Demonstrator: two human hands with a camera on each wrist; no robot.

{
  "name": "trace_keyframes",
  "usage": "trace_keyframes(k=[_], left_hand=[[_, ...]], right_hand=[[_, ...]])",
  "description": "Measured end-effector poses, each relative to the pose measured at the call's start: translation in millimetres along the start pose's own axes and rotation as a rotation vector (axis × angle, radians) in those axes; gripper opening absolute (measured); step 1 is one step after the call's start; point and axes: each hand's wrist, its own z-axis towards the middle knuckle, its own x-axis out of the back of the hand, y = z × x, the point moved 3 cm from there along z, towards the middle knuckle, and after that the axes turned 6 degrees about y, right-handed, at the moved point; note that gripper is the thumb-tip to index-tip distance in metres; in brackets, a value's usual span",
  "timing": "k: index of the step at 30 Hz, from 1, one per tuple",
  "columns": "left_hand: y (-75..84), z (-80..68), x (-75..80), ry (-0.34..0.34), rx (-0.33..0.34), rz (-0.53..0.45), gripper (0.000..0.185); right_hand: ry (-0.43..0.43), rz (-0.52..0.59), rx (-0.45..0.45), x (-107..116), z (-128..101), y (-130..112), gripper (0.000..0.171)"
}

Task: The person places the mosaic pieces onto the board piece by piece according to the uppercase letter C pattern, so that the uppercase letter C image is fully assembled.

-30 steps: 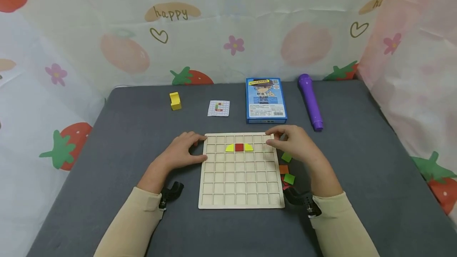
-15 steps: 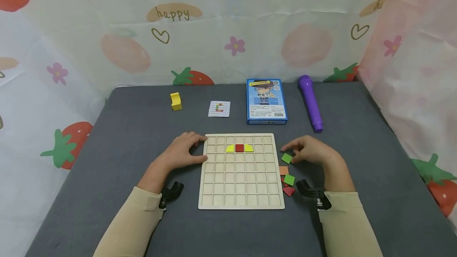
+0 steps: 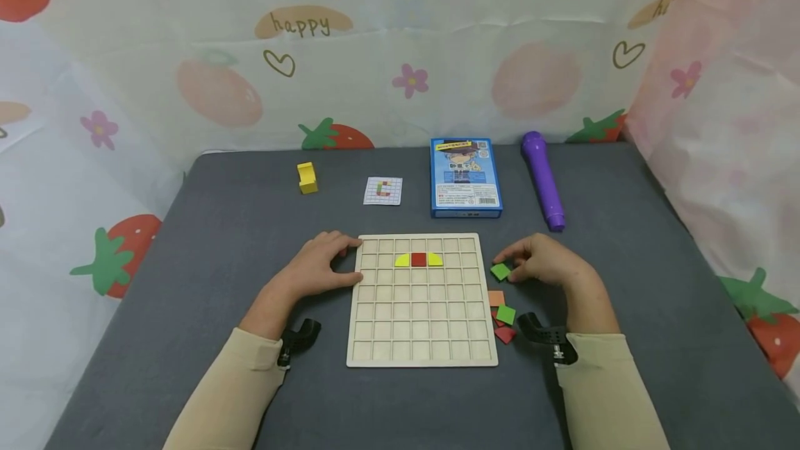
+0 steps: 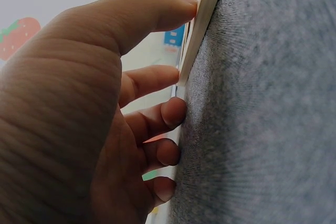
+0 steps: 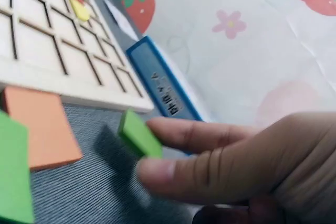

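Pinching a green tile (image 3: 501, 271) with thumb and index finger of the right hand (image 3: 542, 260), just beside the right edge of the wooden grid board (image 3: 419, 328). From the right wrist, clear to see: lifted and tilted, with a shadow below; from the head, hard to judge. Touching the opposite edge with thumb and index finger of the left hand (image 3: 315, 264), spread apart; from the left wrist, better visible, three other fingers loosely bent. On the board, a red square (image 3: 419, 260) between two yellow pieces (image 3: 403, 260). Nearer to the person, an orange tile (image 3: 496, 298). Compared with half a second ago, green tile no longer flat on the table, left hand unmoved.
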Motion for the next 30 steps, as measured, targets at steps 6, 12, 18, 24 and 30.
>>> trace_keyframes(k=[6,12,18,24,30], left_hand=[[-1.3,-0.2,-0.5,0.008,-0.004,-0.004,0.060],[-0.6,-0.4,0.5,0.008,-0.008,-0.006,0.061],[-0.7,-0.7,0.6,0.011,-0.012,-0.008,0.061],[-1.1,-0.3,0.4,0.012,-0.006,-0.006,0.060],[-0.4,-0.5,0.8,0.009,-0.009,-0.008,0.060]], right_hand=[[0.106,-0.002,0.104,6.2,-6.8,-16.2,0.031],[0.183,-0.005,0.230,9.7,-13.6,-36.9,0.029],[0.183,0.021,0.325,0.9,-17.1,-58.6,0.029],[0.159,0.042,0.364,-20.2,-15.3,-78.9,0.030],[0.145,0.047,0.344,-44.1,-14.0,-94.5,0.028]])
